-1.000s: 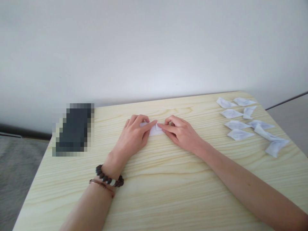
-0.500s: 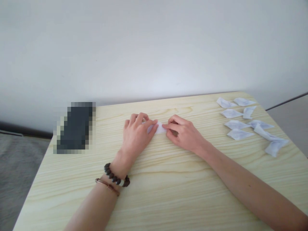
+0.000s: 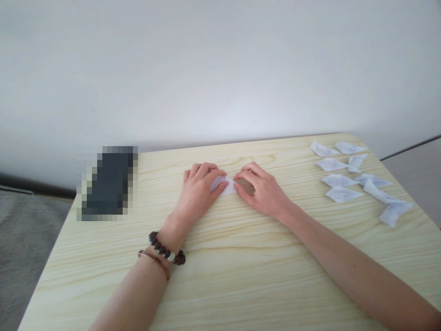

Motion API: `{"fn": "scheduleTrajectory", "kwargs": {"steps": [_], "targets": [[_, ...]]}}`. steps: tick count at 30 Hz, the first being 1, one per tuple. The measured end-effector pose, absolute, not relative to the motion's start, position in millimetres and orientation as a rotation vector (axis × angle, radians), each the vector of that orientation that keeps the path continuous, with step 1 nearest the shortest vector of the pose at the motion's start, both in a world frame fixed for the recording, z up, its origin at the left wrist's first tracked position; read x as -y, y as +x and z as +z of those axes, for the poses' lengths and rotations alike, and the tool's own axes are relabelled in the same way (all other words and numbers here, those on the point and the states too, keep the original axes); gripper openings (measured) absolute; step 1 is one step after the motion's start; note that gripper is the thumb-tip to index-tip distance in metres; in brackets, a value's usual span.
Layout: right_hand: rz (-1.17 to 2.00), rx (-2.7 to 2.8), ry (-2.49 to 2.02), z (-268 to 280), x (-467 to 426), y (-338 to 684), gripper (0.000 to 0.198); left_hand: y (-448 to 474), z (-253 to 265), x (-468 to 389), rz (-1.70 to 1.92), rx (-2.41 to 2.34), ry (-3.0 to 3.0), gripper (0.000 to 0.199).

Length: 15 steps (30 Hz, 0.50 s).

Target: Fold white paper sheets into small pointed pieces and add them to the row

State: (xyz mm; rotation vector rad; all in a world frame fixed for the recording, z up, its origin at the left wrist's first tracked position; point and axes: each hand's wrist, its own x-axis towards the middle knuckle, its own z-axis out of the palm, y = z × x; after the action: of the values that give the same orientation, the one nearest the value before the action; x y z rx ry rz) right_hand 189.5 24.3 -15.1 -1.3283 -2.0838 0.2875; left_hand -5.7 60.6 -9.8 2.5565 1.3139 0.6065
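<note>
Between my hands, low over the middle of the table, is a small piece of folded white paper (image 3: 228, 186). My left hand (image 3: 200, 188) has its thumb and fingers closed on the left part of the paper, which they partly cover. At the paper's right end, my right hand (image 3: 263, 186) touches it with thumb and index fingertips, the fingers curved round a gap. Several folded white paper pieces (image 3: 343, 194) with pointed ends lie at the right side of the table, apart from my hands.
The wooden table (image 3: 220, 276) stands against a pale wall (image 3: 220, 69). A dark rectangular thing, blurred by large pixels (image 3: 108, 181), lies at its back left. Grey fabric (image 3: 24, 248) shows below the left edge.
My right thumb and index finger have parted a little more at the paper's right end. The left fingers have shifted slightly, baring more of the paper. The pieces at the right stay put.
</note>
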Motion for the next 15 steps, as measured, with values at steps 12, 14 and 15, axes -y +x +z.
{"fn": "scheduleTrajectory", "kwargs": {"steps": [12, 14, 15], "targets": [[0.355, 2.216, -1.145, -11.8, -25.1, 190.6, 0.013, -6.6, -0.4, -61.5, 0.698, -1.112, 2.161, 0.016], [0.35, 2.22, -1.153, -11.3, -24.8, 190.2, 0.014, -6.2, 0.1, -60.9, 0.71, -1.109, 2.148, 0.017], [0.354, 2.224, -1.161, -11.2, -24.8, 190.1, 0.014, -6.1, 0.4, -60.8, 0.723, -1.118, 2.131, 0.018]]}}
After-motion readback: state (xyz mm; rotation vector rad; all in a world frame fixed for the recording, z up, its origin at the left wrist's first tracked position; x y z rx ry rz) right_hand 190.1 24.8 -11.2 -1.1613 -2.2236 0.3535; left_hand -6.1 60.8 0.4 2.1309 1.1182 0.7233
